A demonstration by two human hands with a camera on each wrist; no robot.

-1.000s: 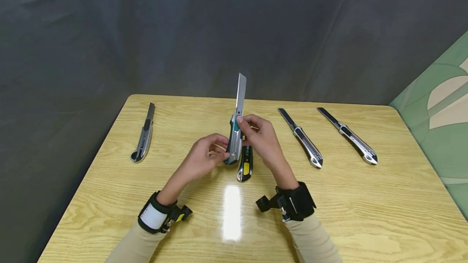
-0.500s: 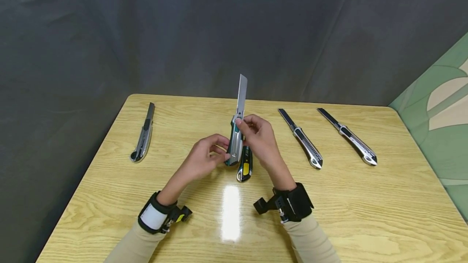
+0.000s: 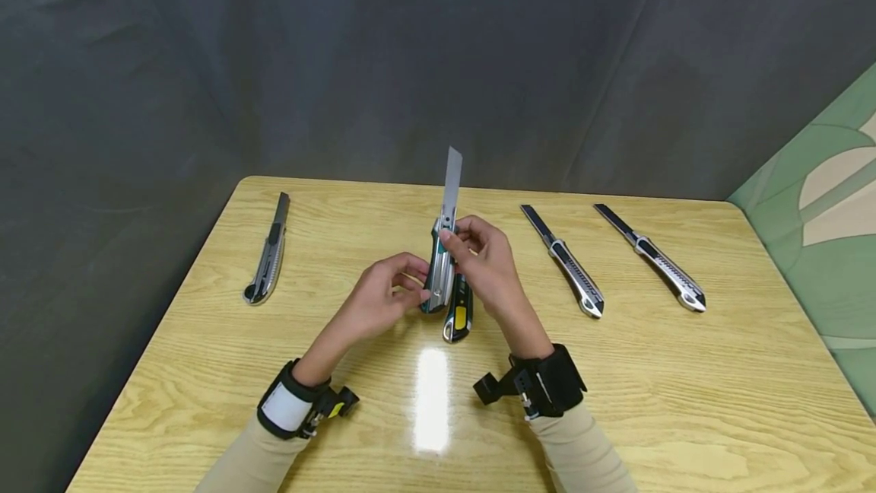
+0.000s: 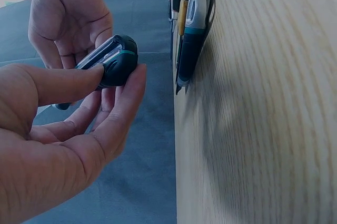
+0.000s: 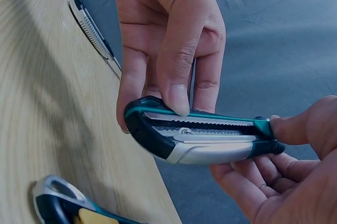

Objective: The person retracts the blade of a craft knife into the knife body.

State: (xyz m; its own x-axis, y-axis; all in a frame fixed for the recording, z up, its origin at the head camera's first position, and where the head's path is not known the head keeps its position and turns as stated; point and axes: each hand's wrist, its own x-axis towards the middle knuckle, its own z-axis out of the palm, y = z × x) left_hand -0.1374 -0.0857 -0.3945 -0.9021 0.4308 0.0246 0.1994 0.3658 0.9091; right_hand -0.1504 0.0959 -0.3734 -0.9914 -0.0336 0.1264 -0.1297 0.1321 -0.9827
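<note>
A teal, black and silver utility knife (image 3: pixel 440 280) is held above the table, its long blade (image 3: pixel 452 182) out and pointing away. My left hand (image 3: pixel 383 291) pinches the handle's rear end between thumb and fingers, as the left wrist view also shows. At the front of the handle my right hand (image 3: pixel 487 256) grips it, thumb (image 5: pixel 289 130) on the teal slider and fingers behind. The right wrist view shows the toothed slot along the handle (image 5: pixel 210 150). Beneath lies a second utility knife (image 3: pixel 460 314), black with a yellow patch, partly hidden by the held one.
On the wooden table (image 3: pixel 342 227) lie a silver-grey utility knife (image 3: pixel 268 261) to the left and two silver-and-black ones to the right, the nearer (image 3: pixel 573 272) and the farther (image 3: pixel 660 265). A dark curtain (image 3: pixel 438 59) hangs behind the table.
The right thumb and the blade tip have slid slightly down toward the handle's rear, and the knife sits a little lower. The left hand stays nearly still.
</note>
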